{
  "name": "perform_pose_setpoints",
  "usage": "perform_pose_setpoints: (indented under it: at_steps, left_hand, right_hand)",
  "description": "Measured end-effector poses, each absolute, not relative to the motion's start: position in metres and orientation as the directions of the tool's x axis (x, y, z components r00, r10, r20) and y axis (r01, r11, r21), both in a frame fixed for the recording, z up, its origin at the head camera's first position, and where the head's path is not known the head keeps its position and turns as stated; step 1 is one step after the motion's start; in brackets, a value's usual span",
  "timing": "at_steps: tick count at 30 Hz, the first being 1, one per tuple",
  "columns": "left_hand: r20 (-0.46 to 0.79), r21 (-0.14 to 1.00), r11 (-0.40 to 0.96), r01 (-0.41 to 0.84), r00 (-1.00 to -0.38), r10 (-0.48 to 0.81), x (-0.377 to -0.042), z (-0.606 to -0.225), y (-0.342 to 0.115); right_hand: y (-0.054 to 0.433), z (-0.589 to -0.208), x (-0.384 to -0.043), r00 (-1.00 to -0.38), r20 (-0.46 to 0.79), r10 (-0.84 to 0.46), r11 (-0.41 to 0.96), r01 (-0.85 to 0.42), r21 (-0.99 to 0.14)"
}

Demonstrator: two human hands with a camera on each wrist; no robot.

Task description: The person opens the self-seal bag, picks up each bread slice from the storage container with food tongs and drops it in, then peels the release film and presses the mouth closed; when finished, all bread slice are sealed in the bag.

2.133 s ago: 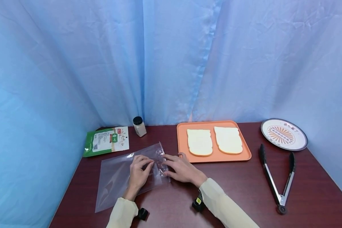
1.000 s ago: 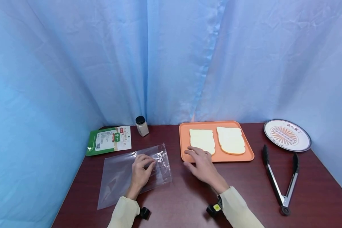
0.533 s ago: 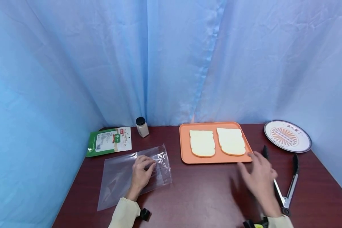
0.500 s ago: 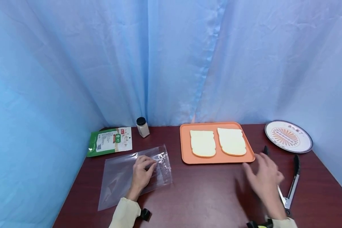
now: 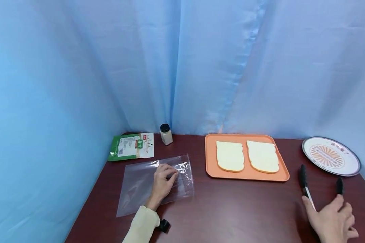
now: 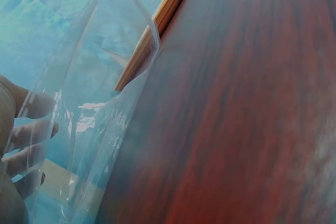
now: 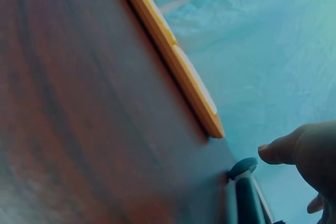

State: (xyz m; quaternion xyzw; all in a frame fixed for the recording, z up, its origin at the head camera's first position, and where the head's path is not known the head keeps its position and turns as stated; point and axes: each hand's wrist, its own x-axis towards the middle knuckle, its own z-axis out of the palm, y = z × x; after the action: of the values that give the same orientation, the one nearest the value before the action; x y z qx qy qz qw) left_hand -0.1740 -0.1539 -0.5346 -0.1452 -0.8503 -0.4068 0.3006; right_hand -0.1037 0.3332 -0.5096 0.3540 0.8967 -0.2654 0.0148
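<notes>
A clear plastic bag [image 5: 138, 189] lies flat at the left of the table. My left hand [image 5: 162, 180] pinches it near its right end, thumb and fingertips together; in the left wrist view, fingers [image 6: 31, 135] show through the clear film of the bag [image 6: 94, 124]. At the far right, my right hand [image 5: 333, 217] is over the lower part of a pair of tongs [image 5: 309, 197], thumb and fingers spread. The tongs lie spread with black tips, their hinge hidden by the hand. In the right wrist view, the right thumb [image 7: 283, 150] is apart from the tongs [image 7: 247, 192].
An orange tray [image 5: 211, 172] at the back holds two bread slices [image 5: 230, 156]. A patterned plate [image 5: 351, 165] stands behind the tongs. At the back left are a green and white packet [image 5: 130, 146] and a black-lidded jar [image 5: 166, 136]. A blue curtain [image 5: 207, 67] rises behind the table.
My right hand has let go of the bag's right end and travelled right, past the tray, to the tongs. The left hand has stayed on the bag. The head view has shifted.
</notes>
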Motion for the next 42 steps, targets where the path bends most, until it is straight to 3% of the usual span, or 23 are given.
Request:
perform_pose_setpoints:
  at_steps: [12, 21, 35, 42]
  left_hand:
    - [0.616, 0.609, 0.628, 0.485, -0.787, 0.01, -0.175, -0.534, -0.15]
    - [0.65, 0.569, 0.649, 0.504, -0.76, 0.021, -0.174, -0.534, -0.152]
    - [0.664, 0.568, 0.638, 0.52, -0.748, 0.019, -0.175, -0.537, -0.154]
    - [0.642, 0.582, 0.64, 0.501, -0.766, 0.016, -0.174, -0.536, -0.156]
  right_hand:
    - [0.33, -0.522, -0.105, -0.689, -0.317, 0.651, 0.596, 0.723, -0.349]
    - [0.329, -0.528, -0.113, -0.666, -0.298, 0.684, 0.615, 0.746, -0.257]
    - [0.336, -0.527, -0.106, -0.678, -0.24, 0.695, 0.629, 0.735, -0.255]
    - [0.34, -0.522, -0.098, -0.634, -0.247, 0.733, 0.57, 0.77, -0.287]
